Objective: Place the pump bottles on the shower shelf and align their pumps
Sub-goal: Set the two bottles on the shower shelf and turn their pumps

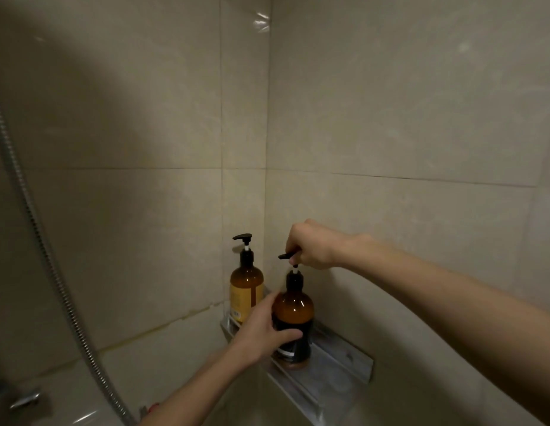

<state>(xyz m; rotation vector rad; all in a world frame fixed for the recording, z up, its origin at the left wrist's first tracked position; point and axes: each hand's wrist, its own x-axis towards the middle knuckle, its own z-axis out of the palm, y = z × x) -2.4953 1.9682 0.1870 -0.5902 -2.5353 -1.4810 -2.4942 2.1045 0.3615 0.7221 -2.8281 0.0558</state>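
Steadying the near bottle (292,315) on the shelf (341,361), left hand (261,330) wraps its body while right hand (310,247) pinches its pump (287,256), likely turning the nozzle to match the corner bottle (246,287).

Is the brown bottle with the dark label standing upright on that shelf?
Upright. The dark-label bottle stands base-down on the metal shelf, left hand around its body, right hand on its pump.
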